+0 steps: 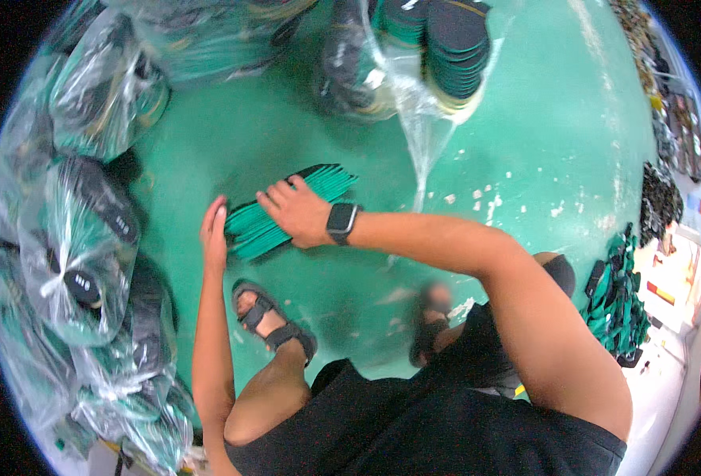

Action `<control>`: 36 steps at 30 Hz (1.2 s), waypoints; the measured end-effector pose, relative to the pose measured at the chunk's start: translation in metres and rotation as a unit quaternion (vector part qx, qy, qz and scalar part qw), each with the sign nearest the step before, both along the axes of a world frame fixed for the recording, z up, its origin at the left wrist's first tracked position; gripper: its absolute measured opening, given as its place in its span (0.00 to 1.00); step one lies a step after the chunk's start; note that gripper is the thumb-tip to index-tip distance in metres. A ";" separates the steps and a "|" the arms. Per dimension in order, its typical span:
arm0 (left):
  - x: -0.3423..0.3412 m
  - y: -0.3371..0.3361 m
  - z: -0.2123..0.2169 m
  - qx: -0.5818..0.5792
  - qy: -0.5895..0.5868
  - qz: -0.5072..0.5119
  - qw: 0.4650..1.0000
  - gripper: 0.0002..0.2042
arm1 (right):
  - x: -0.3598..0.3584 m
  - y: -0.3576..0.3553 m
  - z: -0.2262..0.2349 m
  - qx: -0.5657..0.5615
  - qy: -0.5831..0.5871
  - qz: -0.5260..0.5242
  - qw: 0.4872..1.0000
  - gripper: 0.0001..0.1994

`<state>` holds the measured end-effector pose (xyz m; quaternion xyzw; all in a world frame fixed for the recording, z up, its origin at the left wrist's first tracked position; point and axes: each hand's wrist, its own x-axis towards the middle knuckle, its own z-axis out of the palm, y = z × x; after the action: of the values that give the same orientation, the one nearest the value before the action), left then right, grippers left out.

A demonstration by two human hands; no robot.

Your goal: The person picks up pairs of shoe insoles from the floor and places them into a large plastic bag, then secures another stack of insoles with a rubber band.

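A row of thin green and black insoles lies on the floor in front of me, packed together on their edges. Across the top of this stack, my right hand grips it, fingers bent over the far side; the thumb is hidden. My left hand stands upright at the stack's left end. Its fingers are stretched out and its palm faces the insole ends, close to or touching them. A black watch sits on my right wrist.
Clear plastic bags of insoles pile up along the left. Ahead, an opened clear bag holds stacked black and green insoles. At right lies a heap of green and black pieces. My sandalled feet flank the near floor.
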<state>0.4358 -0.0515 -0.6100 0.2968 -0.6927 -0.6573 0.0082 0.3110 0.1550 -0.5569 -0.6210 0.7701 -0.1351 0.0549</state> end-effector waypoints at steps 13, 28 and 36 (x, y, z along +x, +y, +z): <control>0.041 0.045 0.025 0.155 0.148 0.092 0.973 0.33 | -0.036 -0.022 0.053 -0.028 -0.506 -0.158 0.847 0.48; 0.006 0.051 0.051 -0.378 -0.181 -0.053 0.906 0.48 | 0.079 0.214 -0.040 0.224 -0.308 -0.032 0.924 0.15; 0.015 0.040 0.041 -0.233 -0.151 0.012 0.960 0.46 | 0.086 0.240 -0.063 0.150 -0.192 0.025 0.970 0.08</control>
<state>0.4509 -0.0117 -0.5690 0.3910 -0.8163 -0.4247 -0.0194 0.3967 0.3950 -0.6197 -0.5869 0.7411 -0.1330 0.2977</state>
